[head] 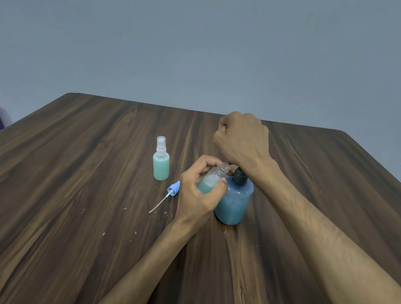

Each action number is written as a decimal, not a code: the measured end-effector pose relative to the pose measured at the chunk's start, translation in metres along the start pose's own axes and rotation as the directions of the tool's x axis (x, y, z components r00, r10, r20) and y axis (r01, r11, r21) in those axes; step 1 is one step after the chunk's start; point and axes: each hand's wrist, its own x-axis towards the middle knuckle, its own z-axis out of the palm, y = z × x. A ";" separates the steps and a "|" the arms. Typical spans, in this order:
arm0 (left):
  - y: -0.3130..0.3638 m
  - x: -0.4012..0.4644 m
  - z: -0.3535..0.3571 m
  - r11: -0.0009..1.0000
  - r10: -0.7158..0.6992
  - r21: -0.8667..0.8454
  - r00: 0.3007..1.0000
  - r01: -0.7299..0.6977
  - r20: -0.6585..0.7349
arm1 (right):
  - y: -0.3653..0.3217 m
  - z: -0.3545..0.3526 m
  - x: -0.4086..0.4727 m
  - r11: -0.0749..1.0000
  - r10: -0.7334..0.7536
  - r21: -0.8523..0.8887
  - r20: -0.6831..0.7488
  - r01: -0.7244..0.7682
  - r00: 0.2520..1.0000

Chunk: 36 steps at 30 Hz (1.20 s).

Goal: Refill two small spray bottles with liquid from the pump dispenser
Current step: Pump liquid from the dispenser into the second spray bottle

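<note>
Wood table (62,211): capped spray btl (161,163), loose sprayer head (173,189), pump dispenser (234,200).

Dark wood-grain table (87,214), smooth and faintly sheened, flecked with pale crumbs near the pump dispenser (233,203); the dispenser is translucent blue plastic, softly glossy, with a dark matt plastic collar; touching its left side, an uncapped spray bottle (212,180) of clear glossy plastic with a ribbed threaded neck; farther left of the dispenser, a capped spray bottle (161,163) of frosted plastic under a clear cap, and a loose blue plastic spray head (172,189) with a thin translucent tube.
</note>
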 end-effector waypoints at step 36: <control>-0.004 -0.001 0.000 1.000 -0.022 0.021 1.000 0.022 -0.006 | 0.002 0.002 0.002 0.999 -0.039 0.031 0.008 0.039 0.999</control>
